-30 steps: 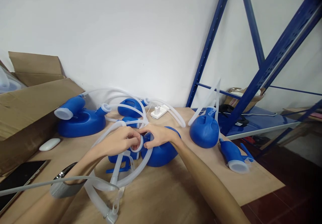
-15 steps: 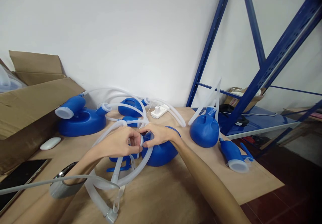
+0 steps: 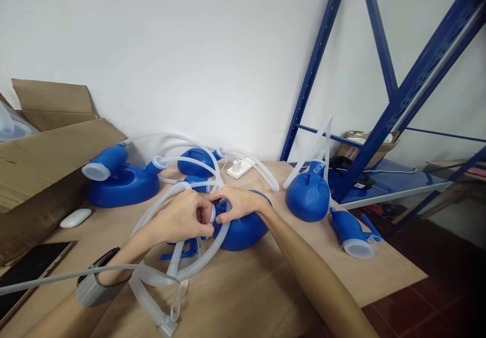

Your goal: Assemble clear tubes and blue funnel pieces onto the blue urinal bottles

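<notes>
In the middle of the table lies a blue urinal bottle [image 3: 245, 234]. My left hand [image 3: 184, 215] is closed, with thumb and fingers pinched round the white cap [image 3: 212, 213] at the bottle's neck. Across the top of the neck my right hand [image 3: 239, 203] curls its fingers and thumb, gripping the bottle there. A translucent corrugated hose [image 3: 212, 251] loops below both hands. Partly hidden under my left hand is a blue piece with a handle [image 3: 178, 255]. The hose's grey end fitting [image 3: 167, 325] and a clear strap [image 3: 177, 300] lie near the front.
More blue urinal bottles [image 3: 123, 188] with hoses stand at the back left. Another bottle [image 3: 307, 196] and a blue funnel-shaped piece [image 3: 351, 234] are at the right. A cardboard box [image 3: 56, 160], a white mouse [image 3: 76, 218], a phone [image 3: 30, 272] and a white power strip [image 3: 241, 168] surround them.
My left hand has turned slightly at the cap, its fingers now curled closer together. My right hand keeps its place on the bottle neck. The view has shifted slightly.
</notes>
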